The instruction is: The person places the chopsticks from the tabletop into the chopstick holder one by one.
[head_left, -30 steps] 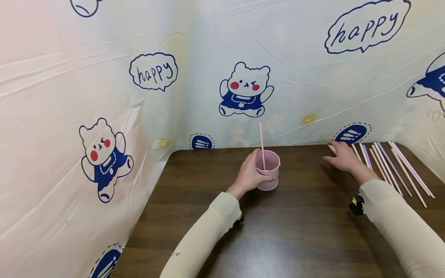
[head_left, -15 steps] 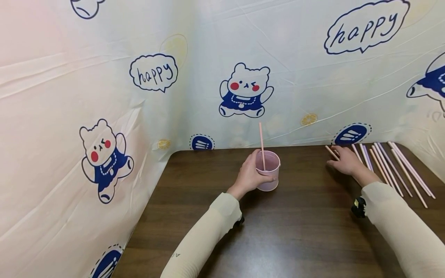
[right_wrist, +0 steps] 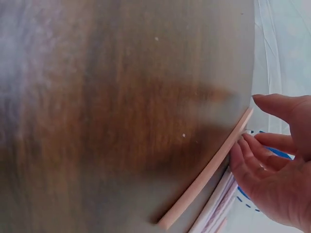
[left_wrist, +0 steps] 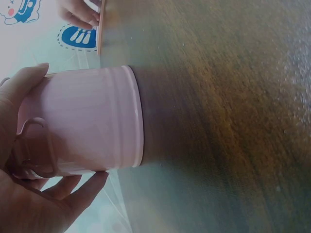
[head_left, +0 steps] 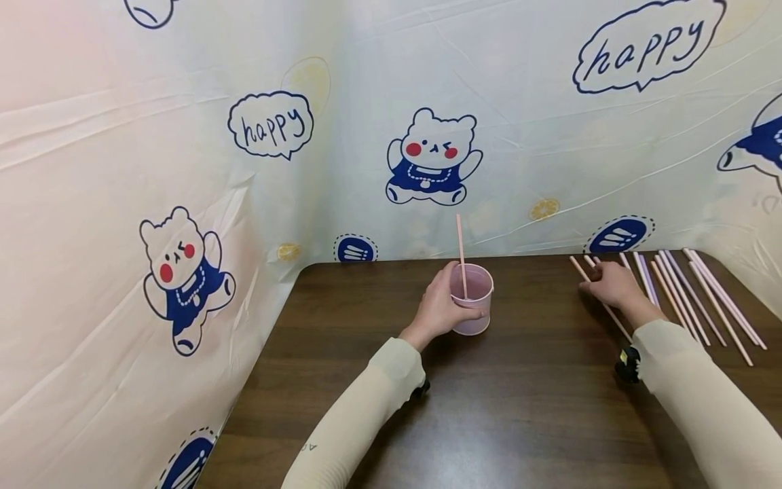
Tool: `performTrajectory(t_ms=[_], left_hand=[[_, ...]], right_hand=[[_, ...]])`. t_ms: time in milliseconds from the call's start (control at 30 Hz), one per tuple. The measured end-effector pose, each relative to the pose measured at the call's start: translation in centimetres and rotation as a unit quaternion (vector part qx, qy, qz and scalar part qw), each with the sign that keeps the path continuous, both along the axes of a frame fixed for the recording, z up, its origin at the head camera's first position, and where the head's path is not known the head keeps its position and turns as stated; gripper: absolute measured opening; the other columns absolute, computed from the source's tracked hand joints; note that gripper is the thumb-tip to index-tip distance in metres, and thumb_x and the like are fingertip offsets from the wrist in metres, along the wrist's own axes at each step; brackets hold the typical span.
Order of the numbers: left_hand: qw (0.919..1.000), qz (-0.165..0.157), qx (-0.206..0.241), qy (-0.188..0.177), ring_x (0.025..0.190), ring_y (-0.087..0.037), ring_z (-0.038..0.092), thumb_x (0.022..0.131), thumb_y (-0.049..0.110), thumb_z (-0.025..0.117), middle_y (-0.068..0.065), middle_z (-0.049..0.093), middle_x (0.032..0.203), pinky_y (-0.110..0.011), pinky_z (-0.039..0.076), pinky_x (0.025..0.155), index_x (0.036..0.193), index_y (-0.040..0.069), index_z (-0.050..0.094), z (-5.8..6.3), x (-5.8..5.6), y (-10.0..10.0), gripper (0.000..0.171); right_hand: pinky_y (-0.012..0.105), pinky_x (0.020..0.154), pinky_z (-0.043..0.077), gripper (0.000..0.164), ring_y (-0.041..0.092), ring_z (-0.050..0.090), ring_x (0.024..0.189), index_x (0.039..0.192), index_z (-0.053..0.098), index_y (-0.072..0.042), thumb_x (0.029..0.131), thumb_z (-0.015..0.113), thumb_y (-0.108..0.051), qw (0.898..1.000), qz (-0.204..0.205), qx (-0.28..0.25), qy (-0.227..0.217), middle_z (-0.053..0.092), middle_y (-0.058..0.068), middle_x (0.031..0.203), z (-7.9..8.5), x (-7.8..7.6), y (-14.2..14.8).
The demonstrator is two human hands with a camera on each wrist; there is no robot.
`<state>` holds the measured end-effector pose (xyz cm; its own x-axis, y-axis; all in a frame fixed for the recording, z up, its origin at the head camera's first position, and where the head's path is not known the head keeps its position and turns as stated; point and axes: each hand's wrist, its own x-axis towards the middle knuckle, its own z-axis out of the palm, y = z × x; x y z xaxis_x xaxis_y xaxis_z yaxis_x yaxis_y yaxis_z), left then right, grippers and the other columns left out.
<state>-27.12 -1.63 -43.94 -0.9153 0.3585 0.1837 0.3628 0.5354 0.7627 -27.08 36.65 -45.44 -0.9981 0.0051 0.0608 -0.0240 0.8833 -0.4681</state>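
Observation:
My left hand grips a small pink bucket around its side, thumb on one side and fingers on the other. The bucket stands upright on the table, its small handle loop showing in the left wrist view. A thin pink stick leans inside it, sticking well above the rim. At the right, my right hand is over a peach-pink stick lying aslant on the table. The fingertips are right at that stick, while the thumb stands apart from the fingers.
To the right of my right hand, several pink, white and purple sticks lie roughly side by side on the dark wooden table. A printed cloth curtain hangs behind the table's far edge and along the left side.
My right hand has drawn slightly back toward me, and the peach-pink stick has come out to its left, apart from the others. The left hand and bucket have stayed in place.

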Motion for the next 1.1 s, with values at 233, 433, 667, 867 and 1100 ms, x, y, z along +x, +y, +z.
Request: performTrajectory(t_ms=[233, 433, 667, 867, 1100], left_hand=[[0.9996, 0.002, -0.016, 0.022, 0.121, -0.021, 0.057, 0.068, 0.035, 0.096, -0.003, 0.055, 0.136, -0.043, 0.052, 0.097, 0.153, 0.021, 0.038, -0.1, -0.1, 0.1, 0.104], [0.9995, 0.003, -0.02, 0.026, 0.12, -0.02, 0.057, 0.068, 0.035, 0.095, -0.002, 0.055, 0.135, -0.042, 0.051, 0.096, 0.152, 0.021, 0.038, -0.1, -0.2, 0.1, 0.103], [0.9997, 0.003, -0.016, 0.017, 0.12, -0.018, 0.056, 0.069, 0.034, 0.095, -0.001, 0.054, 0.136, -0.042, 0.052, 0.096, 0.154, 0.022, 0.037, 0.0, -0.1, 0.1, 0.104], [0.9997, 0.0, -0.01, 0.02, 0.122, -0.02, 0.055, 0.069, 0.033, 0.095, -0.002, 0.054, 0.139, -0.043, 0.052, 0.098, 0.156, 0.019, 0.036, 0.0, -0.1, 0.1, 0.106], [0.9997, 0.002, -0.013, 0.02, 0.124, -0.021, 0.055, 0.069, 0.033, 0.095, -0.002, 0.053, 0.14, -0.044, 0.051, 0.099, 0.156, 0.02, 0.035, 0.0, 0.0, 0.1, 0.107]], right_hand=[[0.058, 0.08, 0.051, 0.044, 0.05, 0.063, 0.093, 0.11, 0.065, 0.017, 0.092, 0.071, -0.023, 0.999, -0.041, -0.02, -0.026, 0.069, 0.031, 0.097, -0.4, 0.1, -0.1], [0.056, 0.078, 0.051, 0.041, 0.045, 0.066, 0.086, 0.105, 0.067, 0.016, 0.089, 0.075, -0.021, 0.997, -0.056, -0.037, -0.023, 0.071, 0.024, 0.086, -0.6, 0.1, -0.1], [0.042, 0.071, 0.058, 0.028, 0.024, 0.073, 0.066, 0.095, 0.071, 0.014, 0.085, 0.077, -0.011, 0.992, -0.063, -0.105, -0.022, 0.074, 0.012, 0.073, -0.7, 0.1, -0.8], [0.029, 0.059, 0.057, 0.019, 0.012, 0.068, 0.058, 0.086, 0.075, 0.01, 0.084, 0.075, -0.009, 0.987, -0.08, -0.139, -0.029, 0.072, 0.007, 0.069, -0.4, 0.3, -1.5], [0.034, 0.059, 0.06, 0.02, 0.016, 0.072, 0.059, 0.089, 0.073, 0.014, 0.084, 0.073, -0.006, 0.978, -0.085, -0.183, -0.05, 0.071, 0.009, 0.072, -0.4, 0.4, -1.9]])
